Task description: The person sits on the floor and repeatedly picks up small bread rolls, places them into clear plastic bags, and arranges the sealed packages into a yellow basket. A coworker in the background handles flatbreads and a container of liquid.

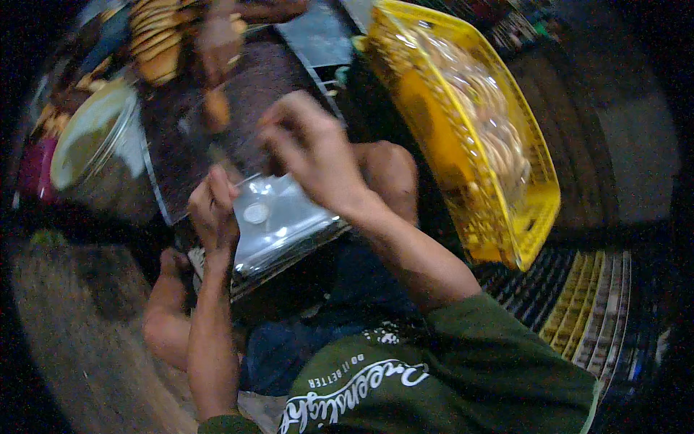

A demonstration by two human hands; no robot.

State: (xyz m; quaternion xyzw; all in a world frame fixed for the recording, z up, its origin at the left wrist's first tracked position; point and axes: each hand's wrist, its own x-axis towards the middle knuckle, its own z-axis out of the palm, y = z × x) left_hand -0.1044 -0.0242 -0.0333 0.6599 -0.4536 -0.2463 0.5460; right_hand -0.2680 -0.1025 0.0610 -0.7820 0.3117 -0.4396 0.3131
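A stack of clear plastic bags [289,235] with a round white label on the top one lies over my lap. My left hand [215,206] is closed at the stack's left edge, its fingertips pinching the top bag's corner. Above the stack's far right corner is my right hand [311,148], fingers bent and smeared by motion; whether it holds anything is unclear. Beyond both hands a dark tray [173,170] reaches away from me. On it lies a blurred orange-brown piece [217,108], just below another person's hand [217,47].
Flat tan rounds [155,43] are stacked at the tray's far left. A pale green basin [90,141] leans at the left. On the right stands a yellow plastic crate [448,170] holding clear packs of tan pieces [491,108]. More stacked crates [578,311] are at lower right.
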